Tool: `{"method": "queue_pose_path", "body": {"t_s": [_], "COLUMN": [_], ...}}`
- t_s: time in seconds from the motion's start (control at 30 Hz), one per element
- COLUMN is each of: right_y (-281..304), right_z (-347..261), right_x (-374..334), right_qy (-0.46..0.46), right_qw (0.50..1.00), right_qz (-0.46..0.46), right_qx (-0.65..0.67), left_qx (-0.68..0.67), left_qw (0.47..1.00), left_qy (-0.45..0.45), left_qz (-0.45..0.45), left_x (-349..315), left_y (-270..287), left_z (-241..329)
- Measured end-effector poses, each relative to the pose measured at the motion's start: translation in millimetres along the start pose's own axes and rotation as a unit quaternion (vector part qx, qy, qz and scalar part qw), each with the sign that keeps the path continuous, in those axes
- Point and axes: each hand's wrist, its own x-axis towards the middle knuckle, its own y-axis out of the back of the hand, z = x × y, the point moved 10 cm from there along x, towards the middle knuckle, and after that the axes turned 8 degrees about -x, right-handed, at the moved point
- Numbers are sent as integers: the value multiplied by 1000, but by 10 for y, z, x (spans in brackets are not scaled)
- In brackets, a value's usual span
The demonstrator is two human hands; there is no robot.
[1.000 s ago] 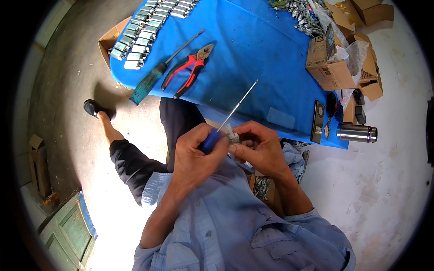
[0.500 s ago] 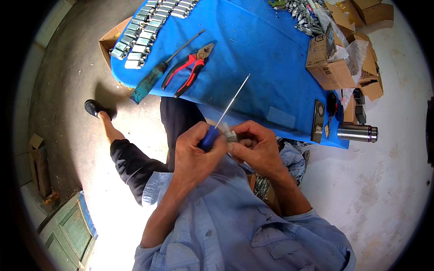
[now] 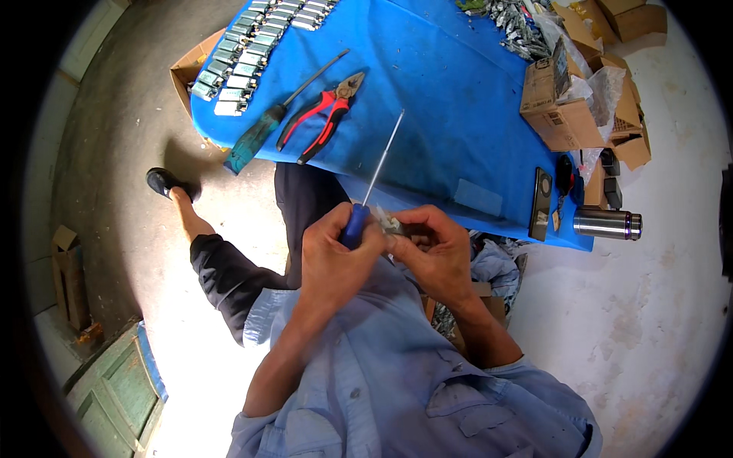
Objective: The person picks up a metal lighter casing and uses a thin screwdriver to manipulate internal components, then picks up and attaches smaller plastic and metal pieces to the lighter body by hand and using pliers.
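My left hand (image 3: 334, 258) is closed around the blue handle of a screwdriver (image 3: 355, 227), its thin shaft pointing up and away over the table edge. Close beside it, my right hand (image 3: 437, 258) pinches a small metal part with a whitish piece (image 3: 391, 224). The fingertips of both hands nearly meet at this part, so much of it is hidden and its exact kind is unclear. On the table beyond lie red-and-black pliers (image 3: 324, 114) and a larger screwdriver with a teal handle (image 3: 259, 137).
Rows of small metal parts (image 3: 243, 72) line the far left of the blue-covered table (image 3: 427, 91). At the far right are a metal pile (image 3: 519, 30) and cardboard boxes (image 3: 561, 114). A phone-like dark slab (image 3: 541, 202) and a steel flask (image 3: 607, 224) lie near the right edge.
The screwdriver in my left hand has tilted more upright, its tip shifting left. Both hands stay close together around the small part, and the whole view has shifted slightly.
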Motion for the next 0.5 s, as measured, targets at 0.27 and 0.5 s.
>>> {"method": "queue_pose_path", "body": {"t_s": [0.27,0.5], "right_y": [-20,-35], "right_z": [-85,15], "right_x": [-12,-46], "right_qy": [24,10], "right_qw": [1000,998], "right_qz": [7,16], "right_qx": [16,66], "left_qx": [3,-21], "left_qw": [1000,1000], "left_qy": [-17,15], "left_qz": [-5,6], "left_x": [-17,-17], "left_y": [29,25], "left_z": [-22,-90]}}
